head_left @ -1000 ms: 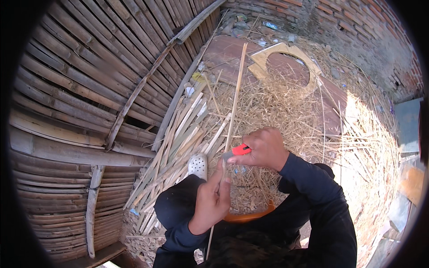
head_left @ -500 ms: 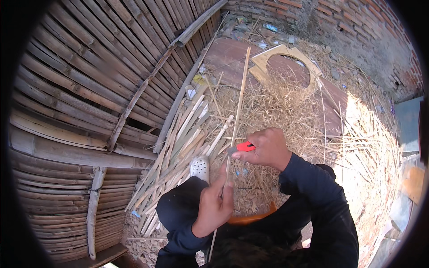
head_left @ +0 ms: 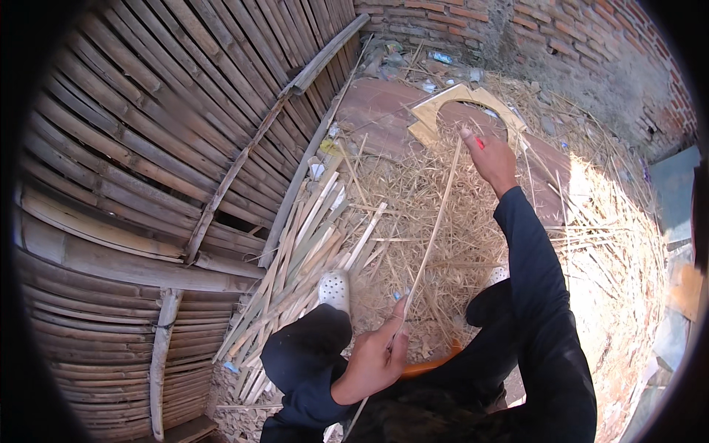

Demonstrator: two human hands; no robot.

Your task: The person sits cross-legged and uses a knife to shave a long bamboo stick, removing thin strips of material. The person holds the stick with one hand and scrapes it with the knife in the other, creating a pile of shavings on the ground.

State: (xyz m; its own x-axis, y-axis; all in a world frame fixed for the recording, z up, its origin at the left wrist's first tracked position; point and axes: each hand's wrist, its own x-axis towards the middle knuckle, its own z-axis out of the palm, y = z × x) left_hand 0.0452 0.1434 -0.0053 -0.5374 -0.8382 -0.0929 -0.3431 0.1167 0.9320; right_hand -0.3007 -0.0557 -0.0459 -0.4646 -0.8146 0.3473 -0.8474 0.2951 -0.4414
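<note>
A long, thin bamboo strip slants up and to the right from my lap. My left hand is closed around its lower part, thumb along the top, and the tail runs down past my wrist. Out at the far end, my right hand is closed on a red-handled knife, its thumb close to the strip's tip. Most of the handle is hidden in the fist, and the blade cannot be made out. Whether the knife touches the strip I cannot tell.
Bamboo strips lie piled at left, beside my white clog. Straw-like shavings cover the ground ahead. Farther off lies a pale board with a round cutout. A bamboo wall and a brick wall enclose the corner.
My right hand has moved far forward and to the right with the knife, from mid-strip to its far end. The strip now leans further right, and my left hand has shifted slightly right and nearer.
</note>
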